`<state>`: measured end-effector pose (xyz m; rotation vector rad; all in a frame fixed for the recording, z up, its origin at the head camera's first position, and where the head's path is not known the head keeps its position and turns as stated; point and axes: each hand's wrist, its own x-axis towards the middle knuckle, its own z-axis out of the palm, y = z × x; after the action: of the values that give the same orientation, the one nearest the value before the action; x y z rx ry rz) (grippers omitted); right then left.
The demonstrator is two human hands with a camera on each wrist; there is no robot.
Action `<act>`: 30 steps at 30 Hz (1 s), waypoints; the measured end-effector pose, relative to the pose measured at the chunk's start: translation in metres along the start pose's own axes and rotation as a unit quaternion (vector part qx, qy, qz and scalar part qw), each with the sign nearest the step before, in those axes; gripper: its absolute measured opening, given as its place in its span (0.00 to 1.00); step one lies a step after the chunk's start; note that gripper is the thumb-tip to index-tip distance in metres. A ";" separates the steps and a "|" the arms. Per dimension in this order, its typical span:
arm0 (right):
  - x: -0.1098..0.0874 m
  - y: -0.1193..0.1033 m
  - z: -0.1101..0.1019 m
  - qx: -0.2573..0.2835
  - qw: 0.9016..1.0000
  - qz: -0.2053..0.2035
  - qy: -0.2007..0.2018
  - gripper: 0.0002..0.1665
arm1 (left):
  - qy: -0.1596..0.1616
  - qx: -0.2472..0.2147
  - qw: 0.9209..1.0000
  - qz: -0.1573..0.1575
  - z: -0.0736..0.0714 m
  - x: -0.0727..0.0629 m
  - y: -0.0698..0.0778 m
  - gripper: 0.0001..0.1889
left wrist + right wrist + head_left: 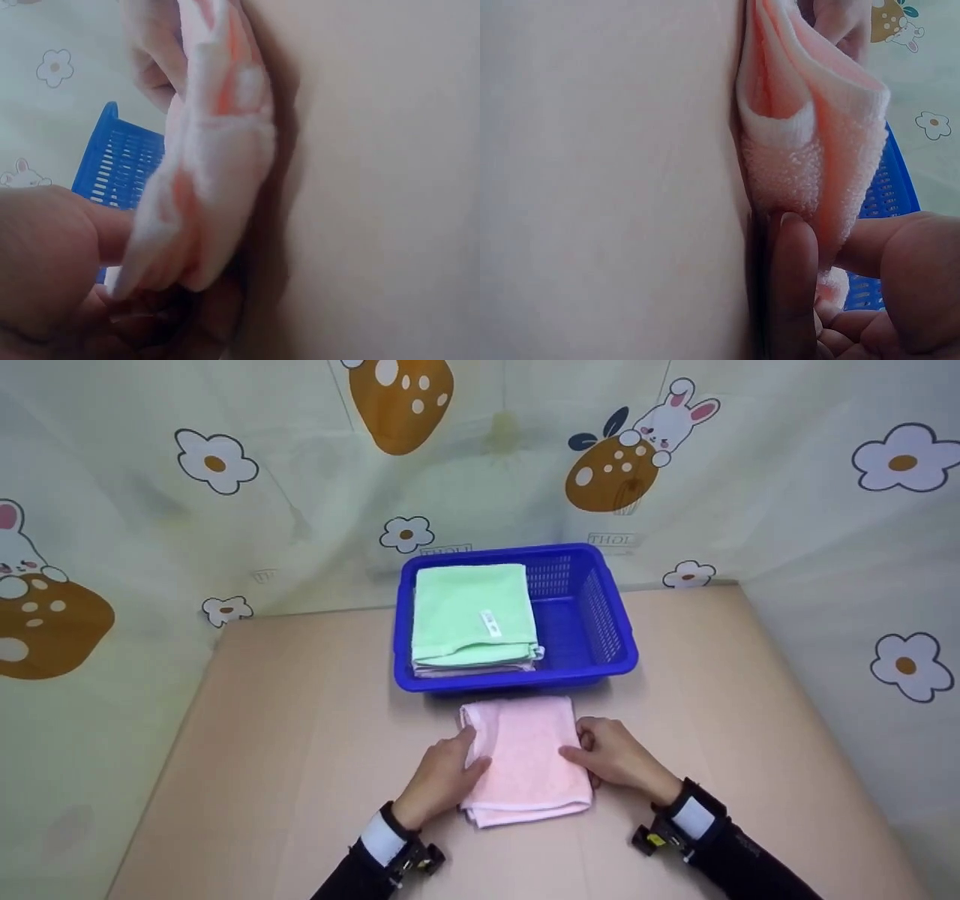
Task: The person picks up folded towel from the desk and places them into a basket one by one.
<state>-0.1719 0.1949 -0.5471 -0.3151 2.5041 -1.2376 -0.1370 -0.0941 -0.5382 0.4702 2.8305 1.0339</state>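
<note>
A folded pink towel [525, 757] with pale edging lies in front of the basket, both hands on its sides. My left hand [442, 772] grips its left edge, thumb on top and fingers underneath, as the left wrist view also shows. On the opposite edge, my right hand [615, 754] pinches the towel between thumb and curled fingers. The right wrist view shows the folded layers of the towel [787, 157] just above the table, with a fingertip under them. Behind it, a blue plastic basket [517, 684] holds a folded green towel [472, 607] on its left side.
Beneath the green towel are other folded layers, one pinkish [472, 669]. The basket's right half shows its bare floor [562, 630]. A tan tabletop [315, 735] extends around everything, and a patterned curtain [300, 532] hangs behind and at both sides.
</note>
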 end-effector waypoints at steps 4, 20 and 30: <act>-0.002 0.000 0.000 -0.001 1.000 -0.006 0.000 0.15 | -0.018 -0.028 0.999 0.007 0.000 0.001 -0.001 0.30; -0.011 -0.016 -0.010 -0.016 0.999 -0.025 -0.017 0.14 | -0.018 -0.103 0.994 0.019 -0.020 0.004 0.005 0.19; -0.023 -0.038 -0.027 -0.012 0.998 -0.054 -0.011 0.13 | -0.021 -0.158 0.987 0.018 -0.048 -0.004 0.021 0.21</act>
<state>-0.1595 0.1992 -0.4968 -0.4729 2.5148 -1.2375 -0.1370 -0.1092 -0.4883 0.5042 2.5612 1.4296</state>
